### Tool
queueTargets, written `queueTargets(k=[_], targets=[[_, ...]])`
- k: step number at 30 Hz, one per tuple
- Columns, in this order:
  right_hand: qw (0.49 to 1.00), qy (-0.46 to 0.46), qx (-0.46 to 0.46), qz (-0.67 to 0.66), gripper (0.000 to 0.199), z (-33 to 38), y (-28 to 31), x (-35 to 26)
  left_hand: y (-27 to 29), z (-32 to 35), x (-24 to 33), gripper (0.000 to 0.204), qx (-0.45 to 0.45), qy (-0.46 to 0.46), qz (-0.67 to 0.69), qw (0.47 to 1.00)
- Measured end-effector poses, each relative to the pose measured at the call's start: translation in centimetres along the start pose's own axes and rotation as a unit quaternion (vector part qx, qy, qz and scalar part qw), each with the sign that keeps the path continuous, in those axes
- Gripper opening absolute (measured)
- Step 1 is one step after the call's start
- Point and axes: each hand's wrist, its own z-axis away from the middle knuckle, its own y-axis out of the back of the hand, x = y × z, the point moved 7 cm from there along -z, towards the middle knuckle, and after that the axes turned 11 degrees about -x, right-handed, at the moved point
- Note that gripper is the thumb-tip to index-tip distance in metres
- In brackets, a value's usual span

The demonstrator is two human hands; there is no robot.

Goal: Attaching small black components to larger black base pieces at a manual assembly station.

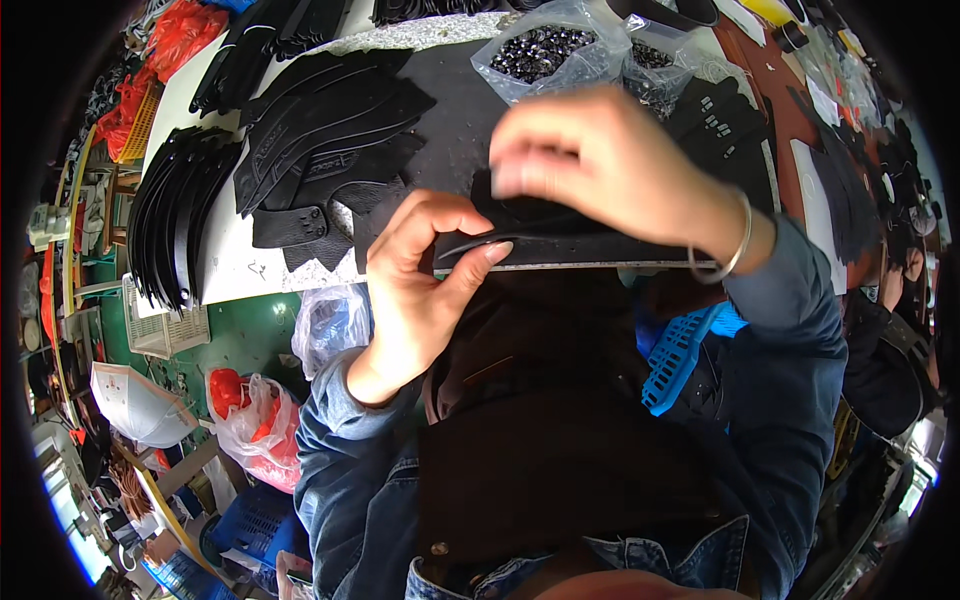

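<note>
My left hand [410, 275] pinches one end of a black leather-like strap [570, 245] between thumb and forefinger, at the table's near edge. The strap runs off to the right, below my other hand. My right hand [600, 160] hovers just above and beyond it, fingers curled and smeared by motion, so whether they hold anything is unclear. Beyond that hand stands a clear plastic bag [545, 55] of small shiny dark metal pieces. Beside it is a second such bag [655, 75]. Left of my left hand, cut black strap pieces [330, 130] lie in an overlapping heap.
A bundle of narrow black straps [180, 215] hangs over the table's left edge. More dark pieces with small metal fittings [715, 125] lie at the right. Below are a blue plastic basket [680, 350], a white crate [165, 325] and a bag with red contents [255, 425].
</note>
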Motion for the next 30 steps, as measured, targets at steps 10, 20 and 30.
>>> queueTargets(k=[10, 20, 30], targets=[[0.880, -0.118, -0.081, 0.453, 0.013, -3.5, 1.7, 10.6, -1.3, 0.7, 2.4, 0.027, -0.065, -0.108, -0.149, 0.981], [0.997, -0.045, -0.044, -0.051, 0.012, 0.9, -1.4, -1.4, -0.4, 0.3, 4.1, 0.029, 0.000, -0.191, -0.159, 0.968], [0.985, -0.013, -0.056, -0.163, 0.019, 2.1, -2.6, -2.7, -0.7, 0.7, 5.4, 0.028, 0.003, -0.182, -0.159, 0.970]])
